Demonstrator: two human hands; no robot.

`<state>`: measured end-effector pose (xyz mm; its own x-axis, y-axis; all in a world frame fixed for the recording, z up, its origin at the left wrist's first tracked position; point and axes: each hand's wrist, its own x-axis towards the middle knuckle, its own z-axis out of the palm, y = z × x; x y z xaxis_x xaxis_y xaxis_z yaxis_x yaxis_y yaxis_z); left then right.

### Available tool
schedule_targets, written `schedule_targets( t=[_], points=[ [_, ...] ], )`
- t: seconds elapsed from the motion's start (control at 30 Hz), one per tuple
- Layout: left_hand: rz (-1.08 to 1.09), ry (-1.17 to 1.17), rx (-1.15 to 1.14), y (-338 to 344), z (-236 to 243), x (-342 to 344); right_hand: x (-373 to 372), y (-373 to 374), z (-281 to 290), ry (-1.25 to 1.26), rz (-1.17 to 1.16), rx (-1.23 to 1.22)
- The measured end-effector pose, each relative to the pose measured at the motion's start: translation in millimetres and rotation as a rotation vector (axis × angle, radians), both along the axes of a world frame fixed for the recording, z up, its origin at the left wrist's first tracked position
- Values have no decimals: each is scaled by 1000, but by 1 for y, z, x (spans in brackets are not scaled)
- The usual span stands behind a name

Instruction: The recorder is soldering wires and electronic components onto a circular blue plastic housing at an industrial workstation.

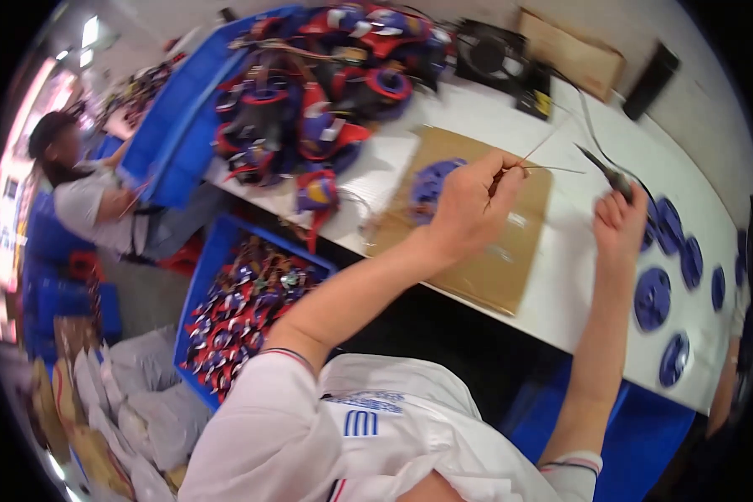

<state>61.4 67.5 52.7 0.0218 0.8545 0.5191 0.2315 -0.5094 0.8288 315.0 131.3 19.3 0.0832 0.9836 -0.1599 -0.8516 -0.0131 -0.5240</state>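
My left hand (470, 201) is raised over a brown cardboard sheet (494, 259) and pinches thin wires (552, 159) that stick out to the right. Under it lies a round blue part (431, 184), partly hidden by the hand. My right hand (621, 219) grips a slim pointed tool (602, 167), like small pliers or cutters, whose tip points up and left toward the wire ends. The tool tip and wires are a short way apart.
Several blue round discs (653, 297) lie on the white table (560, 293) at the right. A heap of red and blue coil parts (309, 92) fills the back left, a black fan (487, 55) behind. A blue bin (243, 293) of parts stands below. Another person (92, 201) sits at left.
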Motion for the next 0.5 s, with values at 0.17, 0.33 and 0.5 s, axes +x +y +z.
schedule_targets(
  t=[0.17, 0.33, 0.5],
  points=[
    [157, -604, -58, 12, 19, -53, 40, 16, -36, 24, 43, 46],
    [516, -451, 124, 57, -21, -110, 40, 6, -28, -26, 8, 25],
    [534, -85, 220, 69, -47, -157, -15, -4, 2, -49, -14, -52]
  ],
)
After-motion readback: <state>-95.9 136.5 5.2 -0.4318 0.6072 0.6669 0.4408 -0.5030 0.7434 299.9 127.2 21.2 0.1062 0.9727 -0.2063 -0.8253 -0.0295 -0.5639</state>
